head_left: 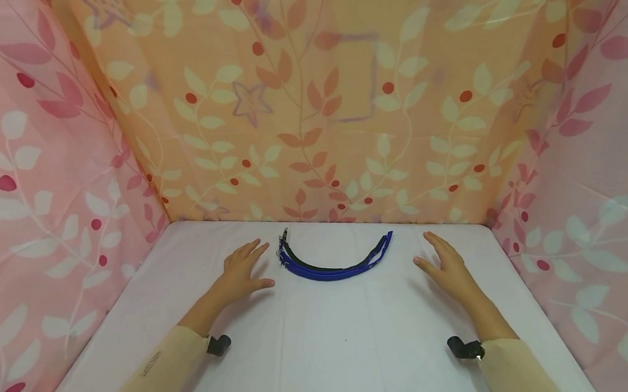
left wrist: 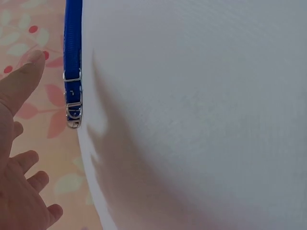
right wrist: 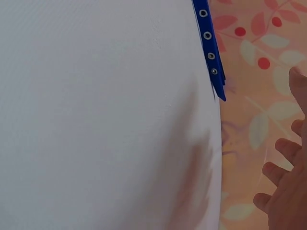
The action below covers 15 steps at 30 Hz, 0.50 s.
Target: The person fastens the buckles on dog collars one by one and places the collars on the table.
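Note:
Several buckled collars lie nested in a curve on the white table: blue collars [head_left: 326, 276] along the outside, a dark collar [head_left: 314, 268] along the inner side. In the left wrist view, one end of a blue collar [left wrist: 73, 43] carries a metal buckle [left wrist: 73, 76] and ring. Metal-rimmed holes run along the other end of the blue strap [right wrist: 209, 46] in the right wrist view. My left hand [head_left: 239, 273] hovers left of the buckle end, fingers spread, holding nothing. Past the pointed ends on the right, my right hand [head_left: 448, 275] is also spread and holds nothing.
The white table [head_left: 332, 347] ends at the back against an orange leaf-patterned cloth [head_left: 318, 130]. Pink patterned cloths stand along the left side [head_left: 51, 174] and right side [head_left: 599, 207]. A small black device sits at each wrist.

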Available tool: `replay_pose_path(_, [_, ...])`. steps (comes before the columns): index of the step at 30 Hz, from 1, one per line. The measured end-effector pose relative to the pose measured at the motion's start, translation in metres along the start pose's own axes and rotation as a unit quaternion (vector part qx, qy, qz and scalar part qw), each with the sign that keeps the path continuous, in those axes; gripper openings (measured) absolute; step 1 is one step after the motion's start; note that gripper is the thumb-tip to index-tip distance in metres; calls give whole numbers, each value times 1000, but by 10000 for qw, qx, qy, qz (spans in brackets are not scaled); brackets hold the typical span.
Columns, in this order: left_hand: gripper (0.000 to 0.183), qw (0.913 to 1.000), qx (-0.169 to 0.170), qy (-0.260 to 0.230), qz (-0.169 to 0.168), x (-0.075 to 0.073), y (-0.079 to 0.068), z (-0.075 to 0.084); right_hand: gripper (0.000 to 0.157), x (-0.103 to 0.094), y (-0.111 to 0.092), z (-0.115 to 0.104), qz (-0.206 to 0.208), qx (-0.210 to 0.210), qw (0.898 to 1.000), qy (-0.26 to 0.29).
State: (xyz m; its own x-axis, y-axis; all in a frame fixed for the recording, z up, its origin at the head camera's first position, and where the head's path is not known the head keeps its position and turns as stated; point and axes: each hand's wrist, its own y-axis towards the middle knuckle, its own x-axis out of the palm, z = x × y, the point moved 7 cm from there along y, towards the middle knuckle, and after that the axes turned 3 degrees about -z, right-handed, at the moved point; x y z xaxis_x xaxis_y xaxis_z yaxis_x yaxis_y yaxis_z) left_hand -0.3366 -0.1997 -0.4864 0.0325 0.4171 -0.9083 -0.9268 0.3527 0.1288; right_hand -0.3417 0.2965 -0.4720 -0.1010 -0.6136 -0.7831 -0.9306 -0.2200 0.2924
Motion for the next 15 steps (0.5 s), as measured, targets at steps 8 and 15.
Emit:
replay_pose_path(8, [96, 9993, -181, -306, -103, 5, 10, 1, 81, 12, 12, 1, -2, -180, 9998, 77])
replay_pose_path(15, [92, 9985, -258, -463, -161, 12, 18, -2, 80, 23, 24, -2, -89, -319, 9994, 72])
